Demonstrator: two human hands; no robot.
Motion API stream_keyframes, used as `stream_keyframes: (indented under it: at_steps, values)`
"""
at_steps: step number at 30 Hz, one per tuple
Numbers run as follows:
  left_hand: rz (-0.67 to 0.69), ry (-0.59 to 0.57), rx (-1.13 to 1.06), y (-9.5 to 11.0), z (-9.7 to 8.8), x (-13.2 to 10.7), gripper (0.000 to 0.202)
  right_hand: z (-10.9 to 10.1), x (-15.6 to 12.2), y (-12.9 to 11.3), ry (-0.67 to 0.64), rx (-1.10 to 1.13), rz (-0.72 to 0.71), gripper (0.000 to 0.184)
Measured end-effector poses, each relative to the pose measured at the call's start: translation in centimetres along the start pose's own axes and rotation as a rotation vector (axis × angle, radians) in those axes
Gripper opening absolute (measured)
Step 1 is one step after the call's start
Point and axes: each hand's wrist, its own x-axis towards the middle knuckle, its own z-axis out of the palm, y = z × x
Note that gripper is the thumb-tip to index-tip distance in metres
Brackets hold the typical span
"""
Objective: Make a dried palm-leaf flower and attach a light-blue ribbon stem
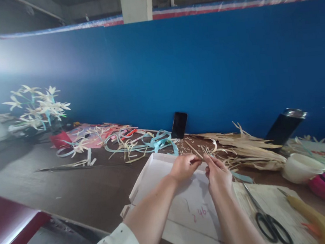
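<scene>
My left hand (185,167) and my right hand (219,173) meet above a shallow white cardboard box lid (178,212) with red handwritten figures. Between their pinched fingertips is a thin straw-coloured strip (194,149), its free end pointing up and away to the left. Both hands appear to grip its near end, which the fingers partly hide. Right of the lid, black-handled scissors (268,225) lie on a sheet of printed paper (289,205). A yellow-handled tool (308,213) rests beside them.
Dried husks (241,146) and pale blue ribbon (158,140) lie behind the lid. A phone (179,125) leans against the blue partition (203,70). To the right stand a tilted black flask (282,128) and white cup (301,168); leftward, white handmade flowers (41,106).
</scene>
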Motion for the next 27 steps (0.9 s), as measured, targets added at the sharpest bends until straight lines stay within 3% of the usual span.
stream_keyframes:
  at_steps: [8,14,20,27]
  values:
    - [-0.053,-0.025,-0.087,-0.3,0.2,0.1,0.02,0.2,-0.2,-0.1,-0.054,0.108,0.034,0.042]
    - [-0.251,-0.061,-0.438,-1.3,0.6,0.4,0.029,0.0,0.1,-0.4,0.031,0.069,-0.059,0.043]
    - [-0.369,0.038,-0.67,-1.7,0.4,0.8,0.028,0.3,-0.1,-1.3,0.144,0.158,-0.105,0.042]
    - [-0.4,0.177,-0.656,-2.4,0.2,1.0,0.027,0.3,-0.3,-1.6,0.123,0.232,-0.095,0.039]
